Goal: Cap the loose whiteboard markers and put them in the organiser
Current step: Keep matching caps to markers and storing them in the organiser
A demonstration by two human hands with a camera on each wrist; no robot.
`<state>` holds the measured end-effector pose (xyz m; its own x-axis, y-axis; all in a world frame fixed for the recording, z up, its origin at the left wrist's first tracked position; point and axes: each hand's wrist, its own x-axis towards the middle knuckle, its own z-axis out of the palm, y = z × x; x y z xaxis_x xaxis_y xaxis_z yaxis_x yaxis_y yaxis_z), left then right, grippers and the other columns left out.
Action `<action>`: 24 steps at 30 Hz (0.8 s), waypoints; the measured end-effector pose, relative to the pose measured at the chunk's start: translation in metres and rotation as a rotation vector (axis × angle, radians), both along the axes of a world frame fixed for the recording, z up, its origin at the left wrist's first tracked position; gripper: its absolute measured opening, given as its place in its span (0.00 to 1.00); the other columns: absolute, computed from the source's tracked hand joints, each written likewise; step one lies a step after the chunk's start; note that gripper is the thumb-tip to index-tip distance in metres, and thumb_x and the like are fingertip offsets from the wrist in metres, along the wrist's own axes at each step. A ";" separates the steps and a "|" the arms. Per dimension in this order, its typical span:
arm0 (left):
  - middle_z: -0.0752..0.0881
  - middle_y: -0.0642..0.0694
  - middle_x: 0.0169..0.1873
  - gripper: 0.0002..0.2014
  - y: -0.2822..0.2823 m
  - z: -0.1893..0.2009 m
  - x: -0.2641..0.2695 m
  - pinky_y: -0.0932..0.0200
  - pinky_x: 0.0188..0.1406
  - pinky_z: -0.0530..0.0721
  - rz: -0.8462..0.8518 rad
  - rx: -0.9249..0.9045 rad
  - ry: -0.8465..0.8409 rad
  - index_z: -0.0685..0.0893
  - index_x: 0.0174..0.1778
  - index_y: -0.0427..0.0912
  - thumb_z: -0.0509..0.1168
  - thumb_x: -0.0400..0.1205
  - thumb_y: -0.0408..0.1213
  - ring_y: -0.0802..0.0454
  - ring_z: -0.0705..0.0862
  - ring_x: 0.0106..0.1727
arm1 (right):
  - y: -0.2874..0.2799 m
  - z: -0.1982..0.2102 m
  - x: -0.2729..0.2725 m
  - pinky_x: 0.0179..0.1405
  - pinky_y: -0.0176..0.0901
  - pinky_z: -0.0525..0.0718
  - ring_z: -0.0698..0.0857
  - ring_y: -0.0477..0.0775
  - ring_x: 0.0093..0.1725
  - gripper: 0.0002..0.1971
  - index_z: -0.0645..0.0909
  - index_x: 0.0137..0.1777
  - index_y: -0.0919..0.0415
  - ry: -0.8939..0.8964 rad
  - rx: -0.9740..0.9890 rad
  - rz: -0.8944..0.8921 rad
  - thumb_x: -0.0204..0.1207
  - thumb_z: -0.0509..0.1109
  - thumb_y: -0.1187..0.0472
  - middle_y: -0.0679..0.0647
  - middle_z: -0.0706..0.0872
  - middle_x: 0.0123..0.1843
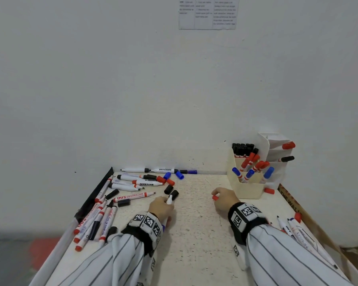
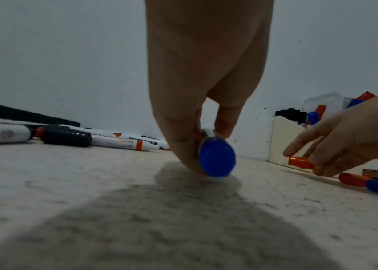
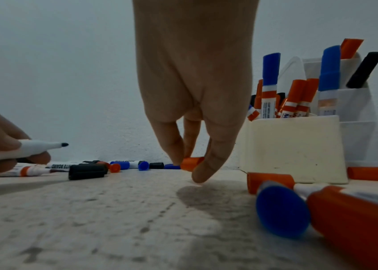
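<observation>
Closest to the left wrist camera is the blue butt end of a marker (image 2: pixel 217 159), low over the table (image 2: pixel 91 191). The left hand (image 2: pixel 202 73) holds its white barrel, fingers and thumb curled round it. In the head view the barrel runs from lower frame to upper frame, leaning slightly right, with the bare tip at the upper end, just beside two black caps (image 1: pixel 171 191).

To the right of that tip, at about the same height in the frame and with bare table between, is a red cap (image 3: pixel 191 163). The right hand (image 3: pixel 195 73) pinches it between thumb and fingertips, just above the table. The cap lies roughly crosswise in the frame. I cannot tell which end is its open mouth. In the right wrist view the marker tip points toward the right of the frame, toward the cap.

Capping therefore looks to need both hands closing the gap along one line. The cap is red and the marker's butt is blue, so they may not match. Blue caps (image 1: pixel 179 175) lie above the left hand, nearer it than the right.

Beyond the right hand, upper right, stands the organiser (image 1: pixel 246 188), closer to that hand.
</observation>
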<state>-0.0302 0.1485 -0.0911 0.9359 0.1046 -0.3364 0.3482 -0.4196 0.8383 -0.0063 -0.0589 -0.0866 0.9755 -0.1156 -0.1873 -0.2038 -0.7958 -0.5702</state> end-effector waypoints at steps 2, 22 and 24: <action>0.83 0.40 0.47 0.16 0.003 -0.002 0.002 0.53 0.38 0.86 0.039 -0.025 -0.042 0.77 0.67 0.38 0.60 0.83 0.32 0.50 0.81 0.32 | -0.001 0.000 0.003 0.66 0.40 0.73 0.76 0.59 0.69 0.21 0.74 0.71 0.61 0.002 -0.007 0.008 0.79 0.59 0.72 0.61 0.76 0.72; 0.84 0.41 0.42 0.12 0.005 -0.024 0.025 0.50 0.49 0.85 0.071 0.008 -0.048 0.82 0.45 0.40 0.55 0.84 0.40 0.46 0.81 0.39 | 0.054 0.005 0.063 0.68 0.44 0.71 0.71 0.57 0.73 0.22 0.72 0.74 0.55 -0.018 -0.011 0.191 0.80 0.58 0.66 0.57 0.70 0.76; 0.86 0.39 0.48 0.14 0.005 -0.026 0.026 0.50 0.50 0.84 0.081 0.009 -0.040 0.83 0.52 0.38 0.55 0.84 0.41 0.43 0.84 0.45 | 0.069 0.005 0.070 0.66 0.42 0.71 0.71 0.57 0.74 0.26 0.66 0.78 0.55 -0.003 -0.007 0.252 0.80 0.56 0.68 0.57 0.68 0.78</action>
<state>-0.0041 0.1531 -0.1171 0.9367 0.1838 -0.2980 0.3482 -0.3988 0.8484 0.0636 0.0102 -0.0814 0.9741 0.1303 -0.1845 0.0035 -0.8254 -0.5645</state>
